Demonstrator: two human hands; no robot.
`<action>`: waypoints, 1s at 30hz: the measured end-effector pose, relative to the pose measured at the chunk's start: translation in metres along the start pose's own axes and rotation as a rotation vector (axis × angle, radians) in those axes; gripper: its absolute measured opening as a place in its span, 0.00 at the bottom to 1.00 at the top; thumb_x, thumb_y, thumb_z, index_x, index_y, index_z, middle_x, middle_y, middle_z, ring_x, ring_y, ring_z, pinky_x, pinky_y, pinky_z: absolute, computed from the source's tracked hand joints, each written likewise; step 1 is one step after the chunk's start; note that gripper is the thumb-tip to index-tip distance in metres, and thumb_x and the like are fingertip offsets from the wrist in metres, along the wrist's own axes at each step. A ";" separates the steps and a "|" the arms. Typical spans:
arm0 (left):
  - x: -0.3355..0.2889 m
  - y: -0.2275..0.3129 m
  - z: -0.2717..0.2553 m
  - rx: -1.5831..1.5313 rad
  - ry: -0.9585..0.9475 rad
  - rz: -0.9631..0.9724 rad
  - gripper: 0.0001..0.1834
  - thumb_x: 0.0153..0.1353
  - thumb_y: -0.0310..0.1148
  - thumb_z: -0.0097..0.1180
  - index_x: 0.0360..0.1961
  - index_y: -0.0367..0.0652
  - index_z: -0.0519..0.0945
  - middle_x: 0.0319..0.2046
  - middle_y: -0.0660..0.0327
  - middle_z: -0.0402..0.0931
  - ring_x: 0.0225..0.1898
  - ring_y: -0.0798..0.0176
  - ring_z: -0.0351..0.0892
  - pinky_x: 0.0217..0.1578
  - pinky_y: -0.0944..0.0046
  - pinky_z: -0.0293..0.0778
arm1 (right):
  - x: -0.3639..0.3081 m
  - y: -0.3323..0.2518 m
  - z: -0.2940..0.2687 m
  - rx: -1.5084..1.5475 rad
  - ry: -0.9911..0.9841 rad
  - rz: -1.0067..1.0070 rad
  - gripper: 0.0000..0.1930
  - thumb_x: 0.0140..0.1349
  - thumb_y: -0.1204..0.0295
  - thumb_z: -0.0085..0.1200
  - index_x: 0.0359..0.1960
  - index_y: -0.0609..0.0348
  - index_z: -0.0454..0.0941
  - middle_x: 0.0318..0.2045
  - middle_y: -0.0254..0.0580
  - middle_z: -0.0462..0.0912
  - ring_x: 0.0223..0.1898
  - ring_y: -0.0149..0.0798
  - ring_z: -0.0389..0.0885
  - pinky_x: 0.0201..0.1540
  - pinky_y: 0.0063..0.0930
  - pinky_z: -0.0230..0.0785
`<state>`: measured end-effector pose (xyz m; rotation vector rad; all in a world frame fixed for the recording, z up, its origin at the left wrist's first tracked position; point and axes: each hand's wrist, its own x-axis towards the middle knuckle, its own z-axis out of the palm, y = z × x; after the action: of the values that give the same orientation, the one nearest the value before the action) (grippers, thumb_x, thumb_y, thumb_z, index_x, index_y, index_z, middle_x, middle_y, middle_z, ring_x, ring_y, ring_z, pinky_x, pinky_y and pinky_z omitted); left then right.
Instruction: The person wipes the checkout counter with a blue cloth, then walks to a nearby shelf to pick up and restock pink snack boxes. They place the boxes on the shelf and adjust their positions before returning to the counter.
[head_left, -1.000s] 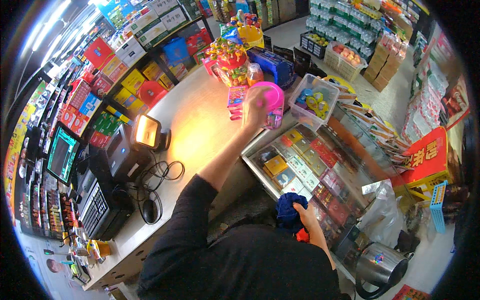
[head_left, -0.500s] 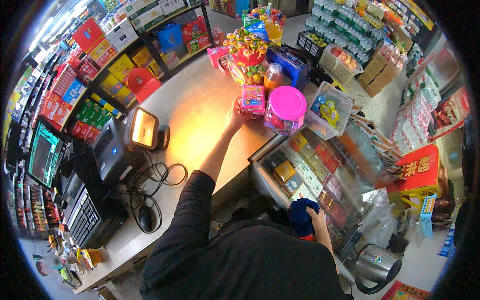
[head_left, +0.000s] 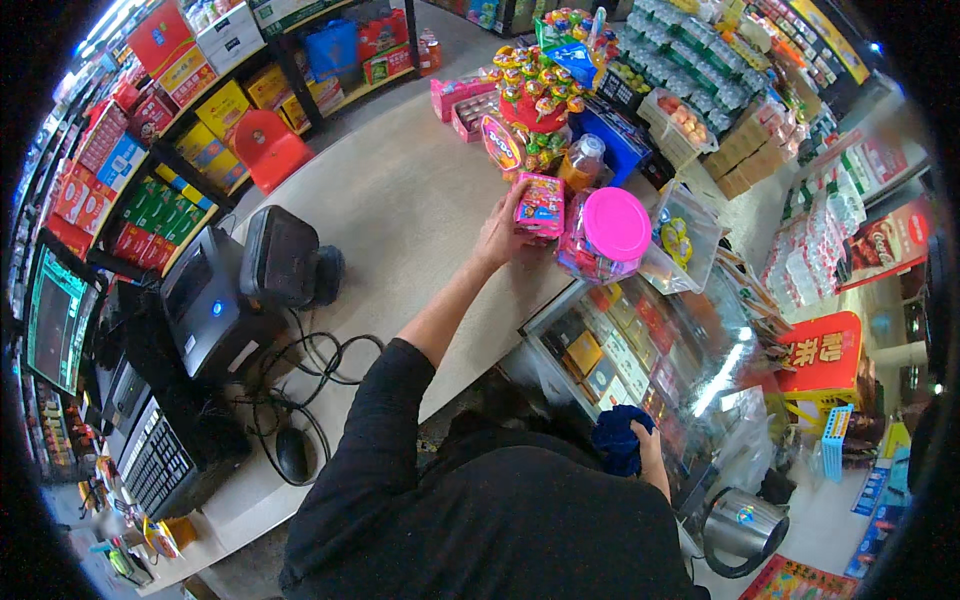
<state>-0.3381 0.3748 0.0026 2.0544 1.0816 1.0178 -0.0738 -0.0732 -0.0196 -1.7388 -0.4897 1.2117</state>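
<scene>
My left hand [head_left: 503,232] reaches over the counter, fingers closed round the left side of a small pink candy box [head_left: 541,205]. Right beside that box stands a clear jar with a pink lid [head_left: 616,223]. Behind the box are a bottle of orange drink [head_left: 582,162] and a red lollipop stand [head_left: 533,110] full of wrapped sweets. Low on the right, next to the glass display case, my right hand [head_left: 650,448] grips a bunched dark blue cloth [head_left: 620,438]. Some of its fingers are hidden by the cloth.
At left on the counter [head_left: 400,215] stand a black scanner [head_left: 281,257], a cash register [head_left: 165,450], tangled cables and a mouse [head_left: 291,455]. To the right are a clear plastic bin [head_left: 685,240], the glass display case [head_left: 630,350] and a steel kettle [head_left: 745,530].
The scanner's lit face has gone dark, and its warm glow is off the counter. The view has shifted, moving the counter goods rightward in the picture. Both hands keep their holds.
</scene>
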 end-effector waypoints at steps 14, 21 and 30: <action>0.029 0.010 -0.021 -0.533 -0.117 -0.612 0.57 0.54 0.57 0.66 0.74 0.47 0.44 0.56 0.48 0.74 0.57 0.57 0.74 0.52 0.51 0.73 | 0.025 0.044 -0.025 0.039 -0.036 0.052 0.20 0.59 0.70 0.49 0.51 0.68 0.75 0.45 0.53 0.83 0.44 0.47 0.83 0.49 0.37 0.76; 0.060 0.011 -0.024 -0.801 -0.316 -1.000 0.61 0.40 0.59 0.74 0.70 0.56 0.49 0.51 0.52 0.76 0.49 0.52 0.79 0.50 0.40 0.70 | 0.008 0.006 0.002 -0.234 0.164 -0.110 0.15 0.57 0.65 0.61 0.40 0.64 0.82 0.33 0.38 0.85 0.34 0.35 0.83 0.41 0.29 0.74; 0.056 0.044 -0.014 -0.765 -0.187 -0.954 0.45 0.47 0.58 0.70 0.63 0.56 0.63 0.48 0.55 0.78 0.44 0.55 0.81 0.37 0.47 0.78 | 0.053 -0.111 0.030 -0.411 0.499 -0.562 0.21 0.59 0.64 0.63 0.47 0.68 0.78 0.37 0.44 0.85 0.39 0.38 0.82 0.46 0.33 0.73</action>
<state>-0.3106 0.4035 0.0638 0.8255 1.1328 0.5659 -0.0580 0.0341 0.0455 -1.9692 -0.8844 0.2736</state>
